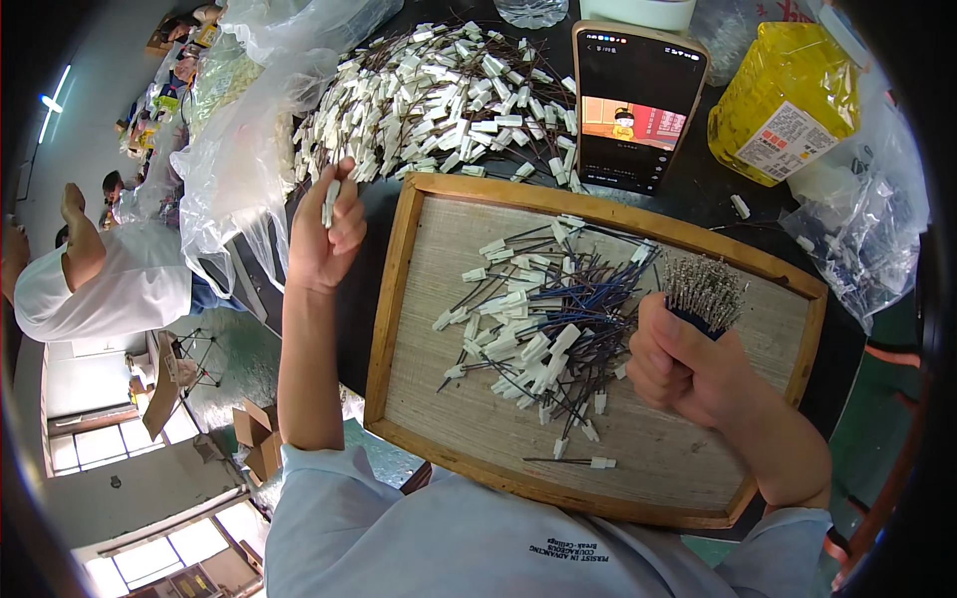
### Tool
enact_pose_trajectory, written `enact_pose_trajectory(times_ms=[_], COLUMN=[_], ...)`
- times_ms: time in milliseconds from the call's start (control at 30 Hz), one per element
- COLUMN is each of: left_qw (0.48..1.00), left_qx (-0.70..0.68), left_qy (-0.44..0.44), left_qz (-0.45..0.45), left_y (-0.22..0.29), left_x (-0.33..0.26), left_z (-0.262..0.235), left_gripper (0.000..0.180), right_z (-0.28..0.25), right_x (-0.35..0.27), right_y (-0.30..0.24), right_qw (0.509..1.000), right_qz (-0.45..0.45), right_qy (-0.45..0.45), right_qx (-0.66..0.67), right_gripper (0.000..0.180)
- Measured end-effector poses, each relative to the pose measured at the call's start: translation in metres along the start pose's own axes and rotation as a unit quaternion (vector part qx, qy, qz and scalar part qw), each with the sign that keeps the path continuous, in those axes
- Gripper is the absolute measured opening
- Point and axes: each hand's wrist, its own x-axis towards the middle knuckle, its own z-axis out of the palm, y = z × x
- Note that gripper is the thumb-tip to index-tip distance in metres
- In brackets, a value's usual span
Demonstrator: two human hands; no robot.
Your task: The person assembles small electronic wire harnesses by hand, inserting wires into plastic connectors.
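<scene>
Seemingly midway through a sorting job, a worker sits over a dark table with a wooden tray at its near edge as the centre of the work. Beyond the tray's far rim lies the largest heap, a dense mound of white-plug wire leads, with crumpled clear plastic bags to the tray's left. A smartphone stands propped past the tray's far edge, its screen lit, and a yellow plastic container sits beyond the tray's far right corner, above a clear bag of small parts. On the tray's woven floor a smaller tangle of blue and dark wires with white connectors is spread loosely, a few strays lying nearer the worker. The right hand, over the tray's right side, is clenched around a bundle of wires whose bare metal terminals bristle upward from the fist. The left hand, just outside the tray's left rim, is closed with the fingers pinching a single white connector. Judging by the two piles, much appears handled already, yet the tray's tangle and the fistful of terminals suggest plenty remains.
</scene>
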Motion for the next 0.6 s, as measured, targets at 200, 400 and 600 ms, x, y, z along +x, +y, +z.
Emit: enact_pose_trajectory(times_ms=[200, 400, 600], left_qw=[0.996, 0.841, 0.48], left_qx=[-0.043, 0.495, 0.835], left_qy=[0.081, 0.131, 0.108], left_qz=[0.005, 0.176, 0.245], left_y=[0.013, 0.017, 0.003], left_x=[0.028, 0.049, 0.054], left_z=[0.034, 0.026, 0.046], left_gripper=[0.021, 0.027, 0.029], right_z=[-0.002, 0.0, -0.004], right_x=[0.0, 0.0, 0.0], right_y=[0.002, -0.001, 0.001], right_qw=[1.0, 1.0, 1.0], right_qz=[-0.008, 0.002, 0.003], right_qy=[0.011, 0.018, 0.017], right_qx=[-0.003, -0.001, -0.004], right_gripper=[0.035, 0.035, 0.036])
